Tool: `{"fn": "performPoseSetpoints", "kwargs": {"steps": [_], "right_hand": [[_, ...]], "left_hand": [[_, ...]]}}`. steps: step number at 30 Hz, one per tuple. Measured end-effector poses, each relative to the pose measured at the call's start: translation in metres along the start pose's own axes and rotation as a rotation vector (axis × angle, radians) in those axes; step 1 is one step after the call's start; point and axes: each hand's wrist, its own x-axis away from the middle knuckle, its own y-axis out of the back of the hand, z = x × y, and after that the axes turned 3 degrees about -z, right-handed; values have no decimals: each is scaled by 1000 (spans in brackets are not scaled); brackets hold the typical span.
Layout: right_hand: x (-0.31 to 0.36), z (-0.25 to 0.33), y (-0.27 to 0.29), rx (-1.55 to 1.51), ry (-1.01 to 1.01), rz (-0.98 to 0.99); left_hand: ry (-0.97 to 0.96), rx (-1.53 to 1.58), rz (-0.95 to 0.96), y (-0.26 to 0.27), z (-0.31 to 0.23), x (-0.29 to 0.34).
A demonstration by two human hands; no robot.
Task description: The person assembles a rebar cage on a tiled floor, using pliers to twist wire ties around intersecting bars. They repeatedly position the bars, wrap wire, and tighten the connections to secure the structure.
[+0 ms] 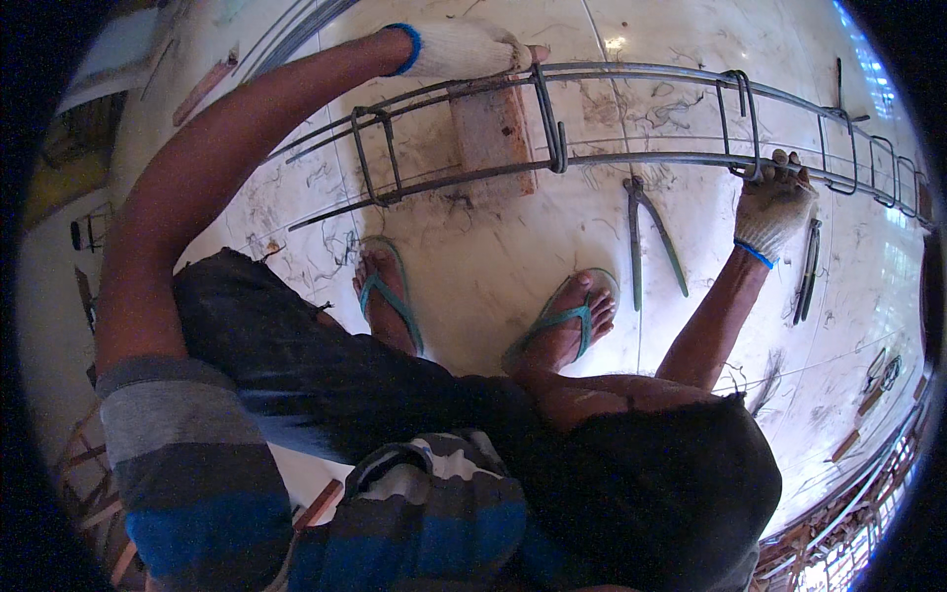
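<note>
A long rebar cage of thin steel bars with bent square stirrups runs left to right in front of me. My left hand, in a white knit glove with a blue cuff, is closed on its far bar beside a stirrup. That stirrup's hooked end shows near the close bar. Farther right, my right hand, in a matching soiled glove with bare fingertips, curls round the near bar by another stirrup. The glove hides part of the bar there.
A wooden block lies under the cage. Long-handled pincers rest open on the pale floor near my right sandal; another dark hand tool lies beyond my right wrist. Wire scraps are scattered around. Bars lie at the far left.
</note>
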Motion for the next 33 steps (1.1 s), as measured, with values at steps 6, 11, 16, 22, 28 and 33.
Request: {"fn": "performPoseSetpoints", "kwargs": {"steps": [6, 11, 16, 22, 28, 33], "right_hand": [[-11, 1, 11, -78, -54, 121], [-20, -7, 18, -87, -63, 166], [-7, 2, 11, -7, -49, 109], [-13, 3, 25, -111, -110, 287], [9, 10, 4, 58, -92, 123], [9, 0, 14, 40, -100, 195]], "left_hand": [[68, 318, 72, -9, 11, -12], [147, 653, 167, -13, 18, -12], [124, 724, 235, -11, 18, -14], [170, 792, 223, -18, 26, -23], [181, 963, 498, -8, 34, -38], [147, 916, 422, -11, 38, -34]]}}
